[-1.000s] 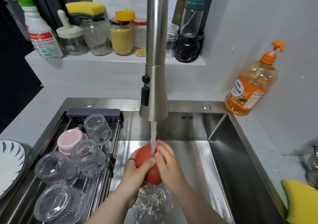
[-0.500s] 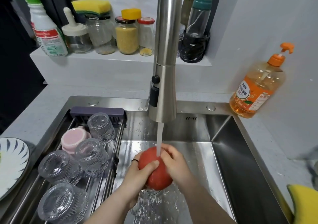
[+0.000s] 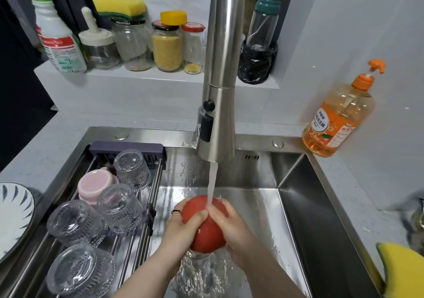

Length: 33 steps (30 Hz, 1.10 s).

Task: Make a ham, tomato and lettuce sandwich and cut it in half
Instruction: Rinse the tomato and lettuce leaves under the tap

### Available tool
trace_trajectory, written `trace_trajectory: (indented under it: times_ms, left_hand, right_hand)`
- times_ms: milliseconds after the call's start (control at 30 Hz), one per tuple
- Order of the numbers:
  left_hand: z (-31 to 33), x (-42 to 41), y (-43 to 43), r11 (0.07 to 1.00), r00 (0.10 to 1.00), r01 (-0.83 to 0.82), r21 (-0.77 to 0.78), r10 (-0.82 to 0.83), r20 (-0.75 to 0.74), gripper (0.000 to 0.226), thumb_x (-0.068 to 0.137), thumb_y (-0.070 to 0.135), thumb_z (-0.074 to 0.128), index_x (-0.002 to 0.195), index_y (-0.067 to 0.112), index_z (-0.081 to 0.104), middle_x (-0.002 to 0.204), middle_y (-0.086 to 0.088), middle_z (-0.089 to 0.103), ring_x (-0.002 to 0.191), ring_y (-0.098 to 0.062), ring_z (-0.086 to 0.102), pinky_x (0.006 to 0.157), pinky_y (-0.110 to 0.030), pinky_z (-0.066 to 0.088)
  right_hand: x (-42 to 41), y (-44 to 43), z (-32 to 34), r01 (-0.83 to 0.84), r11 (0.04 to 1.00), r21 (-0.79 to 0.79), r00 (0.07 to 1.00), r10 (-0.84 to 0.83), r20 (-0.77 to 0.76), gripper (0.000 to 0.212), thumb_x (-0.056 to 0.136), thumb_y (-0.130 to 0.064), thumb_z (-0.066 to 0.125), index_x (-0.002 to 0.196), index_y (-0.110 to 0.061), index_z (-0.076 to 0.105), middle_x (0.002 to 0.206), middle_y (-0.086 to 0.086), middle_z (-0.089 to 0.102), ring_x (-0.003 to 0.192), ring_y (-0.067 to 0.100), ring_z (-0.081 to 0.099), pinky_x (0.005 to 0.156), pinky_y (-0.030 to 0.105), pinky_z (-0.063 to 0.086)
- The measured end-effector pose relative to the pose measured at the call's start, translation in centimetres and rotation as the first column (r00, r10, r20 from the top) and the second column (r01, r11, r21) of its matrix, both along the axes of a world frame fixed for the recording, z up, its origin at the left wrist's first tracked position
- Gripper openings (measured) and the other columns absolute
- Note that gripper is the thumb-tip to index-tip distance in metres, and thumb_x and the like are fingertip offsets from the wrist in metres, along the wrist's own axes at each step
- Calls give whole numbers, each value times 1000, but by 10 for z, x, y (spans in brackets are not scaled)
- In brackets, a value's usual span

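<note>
Both hands are cupping a red tomato (image 3: 207,235) over the steel sink (image 3: 298,206), directly under the faucet (image 3: 218,114), whose stream (image 3: 212,187) is striking its top. Left hand (image 3: 181,229), ring on one finger, is gripping the tomato's left side, thumb across the front. Right hand (image 3: 231,226) is wrapping its right side. Water is splashing on the sink floor below. Upturned glasses (image 3: 119,206) are sitting on the rack (image 3: 126,147), at left.
</note>
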State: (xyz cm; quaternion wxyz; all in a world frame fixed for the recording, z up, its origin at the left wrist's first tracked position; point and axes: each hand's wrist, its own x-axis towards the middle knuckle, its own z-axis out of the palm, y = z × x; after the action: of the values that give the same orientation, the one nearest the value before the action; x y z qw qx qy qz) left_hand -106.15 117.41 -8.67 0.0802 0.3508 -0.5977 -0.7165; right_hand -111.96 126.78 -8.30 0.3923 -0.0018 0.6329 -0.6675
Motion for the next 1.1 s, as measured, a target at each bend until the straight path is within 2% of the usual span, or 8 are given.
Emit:
trace_trajectory:
  times_ms: [167,267,367,467,533,700,833,1100]
  left_hand:
    - [3,-2,8,725,980,173,-666,-196,42,30,94,21,41,119,20,57,128,8,46,121,-9,37,108,-20,20]
    - [-3,0,5,526,921,296,-797,-379,91,36,94,21,33,126,21,50,123,14,45,120,-2,33,102,-7,12]
    - [0,-8,-6,704,892,421,-571,-437,118,28,97,19,34,113,26,57,110,17,49,105,-1,44,93,-13,34]
    - [10,-19,-16,937,938,332,-110,-317,137,31,94,15,38,73,21,60,71,3,60,63,-7,57,47,-12,45]
    - [8,-19,-13,948,945,287,-141,-256,203,31,94,15,40,69,17,59,64,4,58,60,-7,54,43,-10,42]
    - [-8,-8,12,854,972,231,-466,-218,83,24,96,21,38,106,32,56,103,17,51,95,1,47,86,-9,33]
    - [2,-13,-3,974,984,75,213,-107,139,25,93,32,44,82,20,62,82,-9,66,75,-25,64,70,-36,53]
    - [5,-15,3,944,988,-101,315,58,143,21,83,33,60,93,15,58,94,-14,63,77,-31,62,57,-36,53]
  right_hand:
    - [9,-5,-7,153,985,80,985,-158,68,31,88,-37,54,114,-21,56,116,9,60,101,27,60,86,43,52]
    - [6,1,-5,163,979,125,987,-160,-31,28,87,-34,56,112,-21,58,107,4,63,96,20,61,88,38,50]
    - [4,6,0,54,980,193,980,-14,-201,26,87,-33,56,111,-27,55,96,-8,59,89,13,59,81,31,53]
    - [11,5,-2,-106,968,227,945,169,-280,25,83,-28,62,106,-35,54,104,-6,61,91,10,61,78,22,51]
    - [14,3,-5,-47,976,214,953,109,-283,20,82,-25,63,98,-36,56,101,-6,63,94,12,62,83,24,50]
    - [6,-1,-14,189,951,245,954,-118,-276,9,85,-26,60,93,-24,58,99,3,64,99,23,60,91,32,46]
    - [12,-2,-16,88,966,242,969,-27,-244,24,84,-32,60,107,-28,54,112,4,59,103,25,58,96,43,47]
    - [4,-3,-9,96,973,212,968,-42,-246,38,81,-28,64,117,-32,51,117,-2,54,101,17,55,88,29,46]
